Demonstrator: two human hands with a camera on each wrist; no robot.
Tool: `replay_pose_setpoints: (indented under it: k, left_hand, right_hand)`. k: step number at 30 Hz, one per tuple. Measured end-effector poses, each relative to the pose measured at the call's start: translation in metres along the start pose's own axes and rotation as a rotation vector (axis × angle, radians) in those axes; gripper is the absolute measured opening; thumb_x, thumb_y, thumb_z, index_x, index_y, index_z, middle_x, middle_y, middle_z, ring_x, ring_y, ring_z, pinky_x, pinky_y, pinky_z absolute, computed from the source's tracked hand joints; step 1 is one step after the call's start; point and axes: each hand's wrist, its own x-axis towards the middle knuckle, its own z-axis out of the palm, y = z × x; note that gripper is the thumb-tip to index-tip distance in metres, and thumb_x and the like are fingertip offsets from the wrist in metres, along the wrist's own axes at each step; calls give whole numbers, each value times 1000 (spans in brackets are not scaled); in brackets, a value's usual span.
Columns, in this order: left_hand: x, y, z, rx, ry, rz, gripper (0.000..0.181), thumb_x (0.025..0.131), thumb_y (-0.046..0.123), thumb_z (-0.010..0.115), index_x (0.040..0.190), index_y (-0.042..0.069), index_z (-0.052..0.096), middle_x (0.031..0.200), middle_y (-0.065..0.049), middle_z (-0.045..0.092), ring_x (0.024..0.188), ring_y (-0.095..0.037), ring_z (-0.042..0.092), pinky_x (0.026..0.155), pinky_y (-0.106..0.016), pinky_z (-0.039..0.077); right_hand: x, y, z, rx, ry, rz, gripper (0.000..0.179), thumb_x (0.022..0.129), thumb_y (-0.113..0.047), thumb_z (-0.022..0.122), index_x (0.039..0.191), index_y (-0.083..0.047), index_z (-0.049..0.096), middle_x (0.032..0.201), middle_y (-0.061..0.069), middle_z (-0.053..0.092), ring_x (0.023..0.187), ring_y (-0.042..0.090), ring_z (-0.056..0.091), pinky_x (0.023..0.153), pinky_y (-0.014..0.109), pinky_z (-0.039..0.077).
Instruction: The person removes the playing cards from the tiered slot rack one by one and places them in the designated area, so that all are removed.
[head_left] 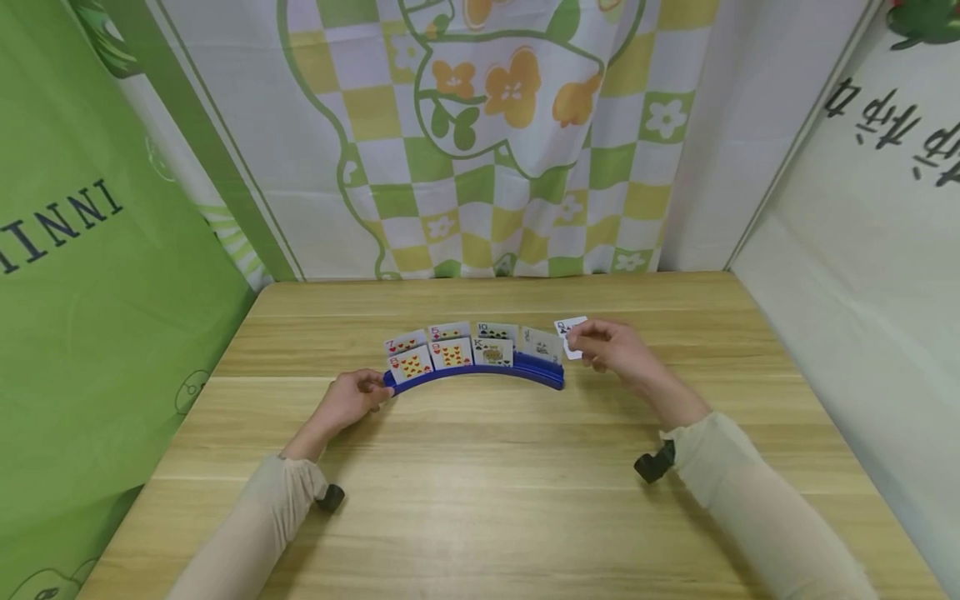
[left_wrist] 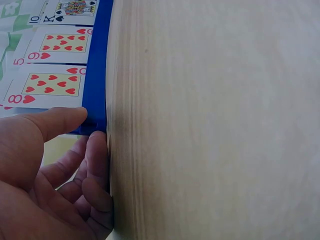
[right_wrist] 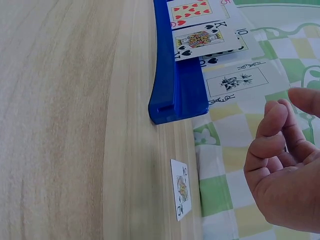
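A curved blue card holder [head_left: 480, 370] stands on the table with playing cards in two rows. Its front row has the eight of hearts [left_wrist: 52, 86], the nine of hearts [left_wrist: 64, 46] and the king of spades [right_wrist: 202, 41]. Behind them are a seven, a five, a ten and a joker [right_wrist: 237, 81] at the right end. My left hand [head_left: 352, 401] pinches the holder's left end, thumb on top and index finger at the end below. A queen card [right_wrist: 181, 189] lies on the table right of the holder. Above it my right hand [head_left: 611, 350] hovers with loosely curled fingers, holding nothing.
The wooden table [head_left: 480, 492] meets a patterned curtain [head_left: 510, 217] along its back edge. A green cloth [head_left: 97, 333] hangs on the left, and a white one [head_left: 847, 275] with black writing on the right. Dark devices [head_left: 656, 462] sit at both wrists.
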Motion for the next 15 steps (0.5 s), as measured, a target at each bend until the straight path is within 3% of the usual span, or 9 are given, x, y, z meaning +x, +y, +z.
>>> replay_pose_setpoints:
  k: [6, 15]
  left_hand:
    - [0, 1, 0, 2, 8, 10, 34, 91, 20, 71, 115, -4, 65, 93, -15, 73, 65, -11, 62, 58, -24, 48]
    - [1, -2, 1, -4, 13, 10, 34, 91, 19, 71, 115, -5, 66, 93, -16, 73, 66, -12, 63, 58, -24, 48]
  right_hand:
    - [1, 1, 3, -33, -9, -6, 36, 99, -25, 63, 122, 1, 58, 90, -6, 61, 78, 13, 54, 66, 25, 43]
    - [3, 1, 8, -48, -6, -20, 34, 96, -21, 66, 120, 1, 59, 89, -2, 59, 77, 13, 54, 65, 26, 43]
